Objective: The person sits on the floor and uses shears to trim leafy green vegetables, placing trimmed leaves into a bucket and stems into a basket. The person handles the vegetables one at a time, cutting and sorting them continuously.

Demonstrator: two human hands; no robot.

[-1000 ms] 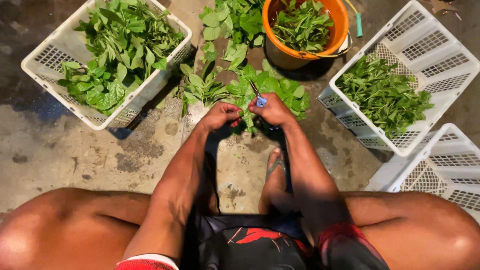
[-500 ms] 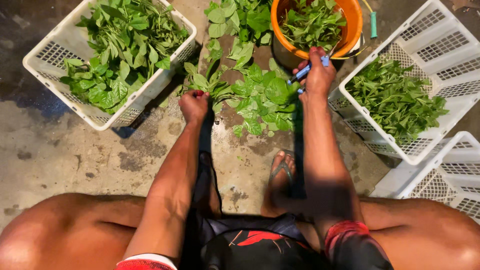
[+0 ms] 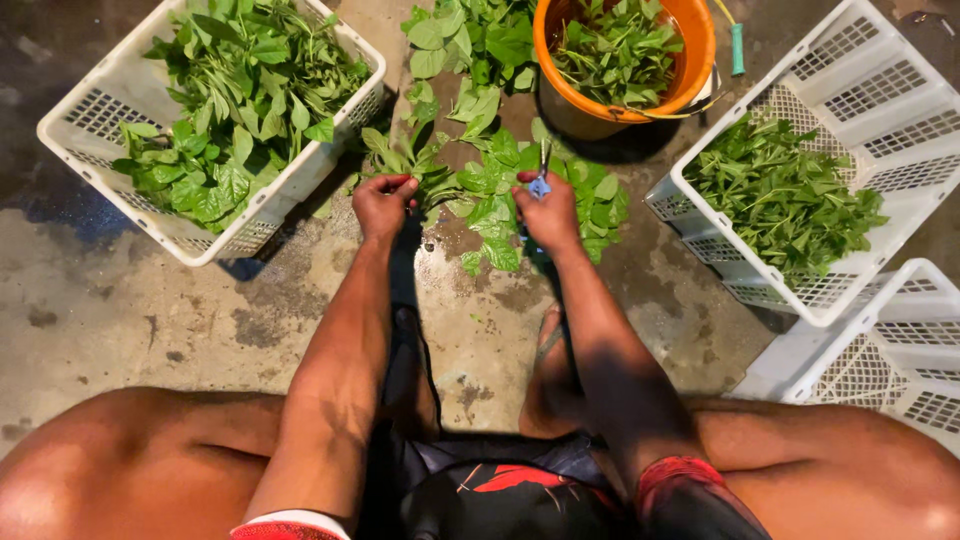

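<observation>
green leafy sprig (image 3: 420, 170) is pinched in the left hand (image 3: 383, 203), on the concrete floor (image 3: 150, 320) just beside the big loose pile of leaves (image 3: 520, 185). sprig's long axis runs roughly away from the person, stem end at the fingers, leafy end pointing up-frame toward the left crate.

left hand: fingers curled shut around the stem, knuckles up, forearm straight out from the knee line, slightly angled inward.

right hand (image 3: 548, 212): closed around small scissors (image 3: 541, 178) with a blue grip. blades point away from the person, toward the orange bucket (image 3: 700, 60), long axis near vertical in frame. blades look shut or nearly so, hard to tell at this size. right forearm comes in from the lower right, angled toward centre; the two hands are near each other but apart, with leaves between them.

surroundings:
- white plastic crate (image 3: 80, 110) at upper left, packed with larger green leaves
- orange bucket at top centre, holds trimmed greens, sits just beyond the pile
- second white crate (image 3: 880, 90) at right, smaller-leaf greens heaped in its near half
- third white crate (image 3: 890, 350) at lower right, touching the second one
- person's foot in a sandal (image 3: 545, 345) on the floor between the forearms, below the pile
</observation>
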